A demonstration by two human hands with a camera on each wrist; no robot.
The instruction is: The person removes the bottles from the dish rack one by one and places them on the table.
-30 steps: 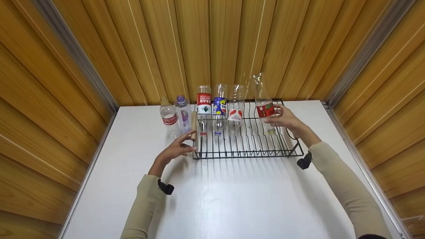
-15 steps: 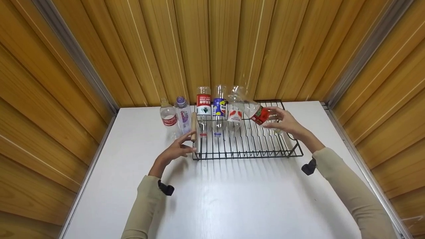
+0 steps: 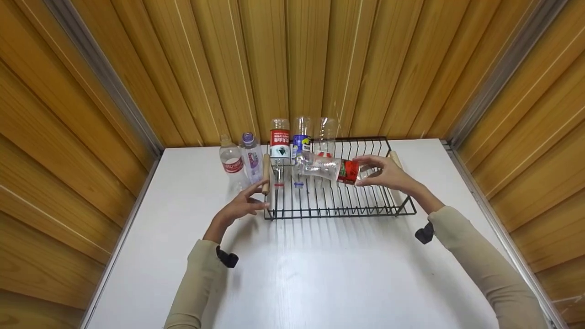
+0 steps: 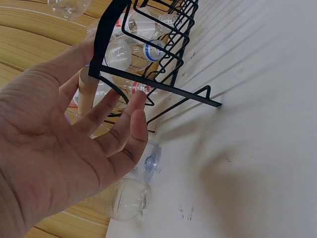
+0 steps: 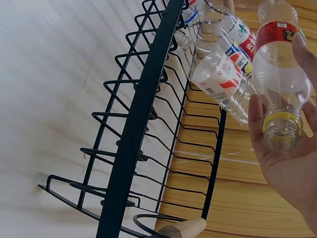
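My right hand grips a clear plastic bottle with a red label, thumb and fingers round its neck half. The bottle lies nearly level above the black wire rack, its base pointing left. In the right wrist view its uncapped neck with a yellow ring sits near the palm. My left hand holds the rack's left wooden handle between thumb and index finger, the other fingers loosely bent. Several bottles lean neck-down in the rack: a red-and-white-labelled one, a blue-labelled one and a partly hidden white-and-red-labelled one.
Left of the rack stand a red-labelled bottle and a purple-tinted bottle, both upright. A second wooden handle is at the rack's right end. Wood-patterned panels rise behind the white table.
The right hand has tipped the red-labelled bottle from upright over to the left until nearly level, and shifted slightly left. The left hand has stayed at the rack's handle.
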